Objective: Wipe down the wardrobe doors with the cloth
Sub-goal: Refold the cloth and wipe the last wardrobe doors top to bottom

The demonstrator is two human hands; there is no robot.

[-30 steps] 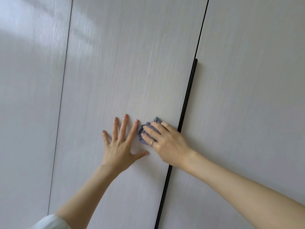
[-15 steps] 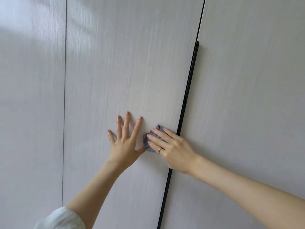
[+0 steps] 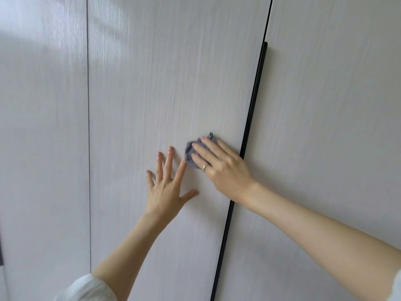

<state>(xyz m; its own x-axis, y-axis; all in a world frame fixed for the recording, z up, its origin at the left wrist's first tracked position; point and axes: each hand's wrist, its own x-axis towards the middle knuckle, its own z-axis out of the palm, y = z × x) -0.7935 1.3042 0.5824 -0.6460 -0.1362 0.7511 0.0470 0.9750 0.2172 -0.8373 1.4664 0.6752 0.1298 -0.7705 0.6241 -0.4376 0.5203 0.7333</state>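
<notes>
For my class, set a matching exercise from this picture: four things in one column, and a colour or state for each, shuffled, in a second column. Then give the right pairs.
Column one:
1. cloth
2. left hand
3. right hand
4. handle strip

Column two:
A. black, running along the door's edge
B. fingers spread, flat on the door, holding nothing
C. grey-blue, bunched against the door
D. wears a ring, presses the cloth on the door

Pairs: 1-C, 2-B, 3-D, 4-A
</notes>
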